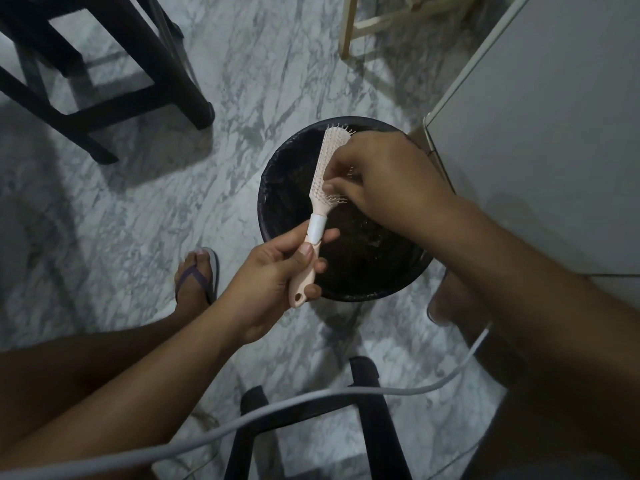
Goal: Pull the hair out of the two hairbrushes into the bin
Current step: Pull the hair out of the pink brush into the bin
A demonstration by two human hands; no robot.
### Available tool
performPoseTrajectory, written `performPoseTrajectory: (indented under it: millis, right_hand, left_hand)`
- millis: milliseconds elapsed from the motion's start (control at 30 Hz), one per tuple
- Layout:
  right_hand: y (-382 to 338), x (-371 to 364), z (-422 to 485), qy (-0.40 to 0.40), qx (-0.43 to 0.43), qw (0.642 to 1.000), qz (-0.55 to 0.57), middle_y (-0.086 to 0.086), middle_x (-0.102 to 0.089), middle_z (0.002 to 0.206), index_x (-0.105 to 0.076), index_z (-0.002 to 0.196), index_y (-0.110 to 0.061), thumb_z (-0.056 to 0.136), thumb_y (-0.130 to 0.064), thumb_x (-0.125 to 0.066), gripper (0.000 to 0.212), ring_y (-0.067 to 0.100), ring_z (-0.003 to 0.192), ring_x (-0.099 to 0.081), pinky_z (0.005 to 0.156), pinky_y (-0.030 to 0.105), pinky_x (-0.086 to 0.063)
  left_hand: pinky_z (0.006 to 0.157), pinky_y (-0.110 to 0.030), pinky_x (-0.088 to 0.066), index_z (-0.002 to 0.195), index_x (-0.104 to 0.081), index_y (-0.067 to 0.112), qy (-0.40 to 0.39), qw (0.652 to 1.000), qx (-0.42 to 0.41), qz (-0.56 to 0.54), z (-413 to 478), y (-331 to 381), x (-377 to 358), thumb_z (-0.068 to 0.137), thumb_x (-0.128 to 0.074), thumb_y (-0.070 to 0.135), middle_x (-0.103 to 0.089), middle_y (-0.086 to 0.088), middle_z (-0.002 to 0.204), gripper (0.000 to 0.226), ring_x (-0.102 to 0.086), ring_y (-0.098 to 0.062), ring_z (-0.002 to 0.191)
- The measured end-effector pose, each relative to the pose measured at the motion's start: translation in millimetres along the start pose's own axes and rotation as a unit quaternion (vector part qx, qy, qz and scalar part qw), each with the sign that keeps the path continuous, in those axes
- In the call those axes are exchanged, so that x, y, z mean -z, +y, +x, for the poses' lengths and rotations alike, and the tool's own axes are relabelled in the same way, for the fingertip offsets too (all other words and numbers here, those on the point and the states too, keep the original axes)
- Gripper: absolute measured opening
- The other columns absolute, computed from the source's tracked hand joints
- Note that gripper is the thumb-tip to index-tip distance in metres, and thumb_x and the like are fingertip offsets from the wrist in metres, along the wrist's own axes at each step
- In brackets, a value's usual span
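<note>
Pale pink hairbrush with a white collar, bristles to the right, tilted over the black-lined bin on the marble floor. Left hand wrapped tight round the handle. Right hand pinched narrow among the bristles; any hair too fine to tell. No readable writing.

The left hand grips the handle of a pink hairbrush held above a round black bin on the marble floor. The right hand covers the bristles, its fingers pinched among them. A sandalled foot stands left of the bin, and a grey cable crosses the foreground.
</note>
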State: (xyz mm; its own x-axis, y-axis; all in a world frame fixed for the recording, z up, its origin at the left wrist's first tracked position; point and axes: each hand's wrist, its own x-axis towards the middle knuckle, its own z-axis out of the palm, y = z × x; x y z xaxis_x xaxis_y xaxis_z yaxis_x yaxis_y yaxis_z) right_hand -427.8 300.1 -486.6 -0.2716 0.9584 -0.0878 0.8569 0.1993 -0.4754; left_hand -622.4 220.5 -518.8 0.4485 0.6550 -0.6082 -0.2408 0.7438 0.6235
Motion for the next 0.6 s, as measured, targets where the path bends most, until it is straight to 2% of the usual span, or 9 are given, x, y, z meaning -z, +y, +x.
performPoseTrajectory:
  millis: [133,300,467,600]
  right_hand:
    - [-5.3,-4.7,2.6,-0.008,-0.005,1.000,-0.015,0.001,-0.064,0.106,-0.072,0.101,-0.022,0.092,-0.039,-0.065,0.020,0.025,0.101,-0.060,0.082,0.045,-0.052]
    - [-5.4,0.4,1.7,-0.017,0.021,0.999,-0.022,-0.003,-0.063,0.111,-0.072,0.114,-0.033,0.091,-0.038,-0.068,0.024,0.021,0.104,-0.061,0.080,0.039,-0.051]
    - [-3.4,0.8,0.5,-0.002,0.001,1.000,0.017,-0.006,-0.063,0.106,-0.074,0.106,-0.031,0.091,-0.034,-0.067,0.017,0.019,0.099,-0.062,0.081,0.039,-0.053]
    - [-10.2,-2.1,-4.2,0.017,0.004,0.999,-0.034,-0.001,-0.061,0.109,-0.071,0.105,-0.025,0.090,-0.032,-0.060,0.020,0.023,0.099,-0.062,0.080,0.042,-0.054]
  left_hand:
    - [0.055,-0.023,-0.043,0.146,-0.052,0.013,-0.003,1.000,-0.002,-0.004,0.2,2.2,2.2,0.104,-0.041,0.005,-0.066,-0.004,0.134,0.044,-0.052,-0.011,0.076]
    - [0.054,-0.023,-0.043,0.146,-0.052,0.013,0.006,1.000,-0.022,0.010,0.7,4.8,6.3,0.103,-0.043,0.006,-0.065,-0.005,0.137,0.044,-0.052,-0.010,0.074]
    - [0.054,-0.022,-0.044,0.146,-0.052,0.014,0.011,0.999,-0.027,0.044,0.9,5.8,7.6,0.104,-0.042,0.005,-0.065,-0.006,0.137,0.044,-0.052,-0.010,0.074]
    - [0.057,-0.024,-0.043,0.147,-0.051,0.015,0.003,0.999,-0.021,0.050,0.8,5.3,3.1,0.105,-0.041,0.006,-0.064,-0.007,0.137,0.044,-0.051,-0.011,0.076]
